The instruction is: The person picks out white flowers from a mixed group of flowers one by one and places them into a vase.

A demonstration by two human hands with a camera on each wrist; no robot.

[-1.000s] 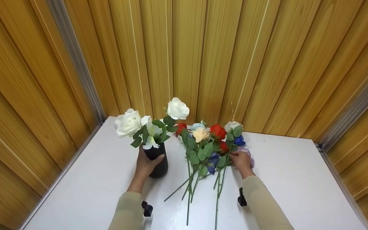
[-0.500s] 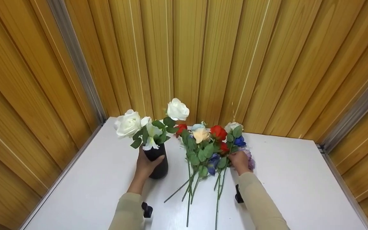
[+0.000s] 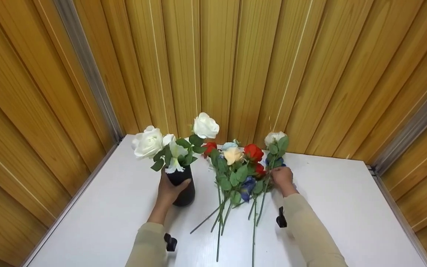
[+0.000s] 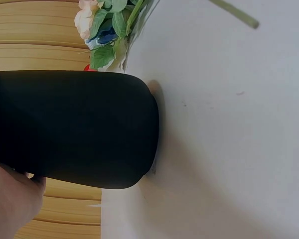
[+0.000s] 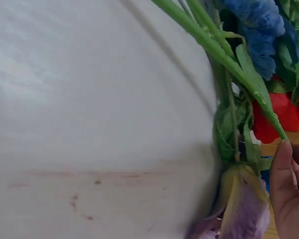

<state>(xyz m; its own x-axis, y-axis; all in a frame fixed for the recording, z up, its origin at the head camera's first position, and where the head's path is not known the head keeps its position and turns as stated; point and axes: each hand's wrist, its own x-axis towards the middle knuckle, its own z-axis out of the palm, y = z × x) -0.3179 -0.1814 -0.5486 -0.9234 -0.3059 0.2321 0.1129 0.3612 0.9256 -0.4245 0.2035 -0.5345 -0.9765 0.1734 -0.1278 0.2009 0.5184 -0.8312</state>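
My left hand [image 3: 168,191] grips a black vase [image 3: 186,194] around its upper part; the left wrist view has the vase [image 4: 79,129] with its base close to the tabletop. White roses [image 3: 149,143] with green leaves stand in the vase, one leaning left and one right. On the right, my right hand [image 3: 282,177] pinches the stem of a white rose [image 3: 274,138]. In the right wrist view, thumb and finger close on this green stem [image 5: 239,74]; the rose's head is outside that view. A purple flower [image 5: 241,204] lies under the hand.
Between the hands lies a pile of flowers: a peach rose [image 3: 233,155], red roses [image 3: 253,152], a blue-violet flower [image 3: 248,187] and a deep blue one [image 3: 275,162]. Their stems point toward the front of the white table [image 3: 98,222]. Wood-patterned panels [image 3: 217,74] stand behind.
My right hand has moved up and slightly right, lifting the white rose and its stem away from the pile. My left hand stays on the vase.
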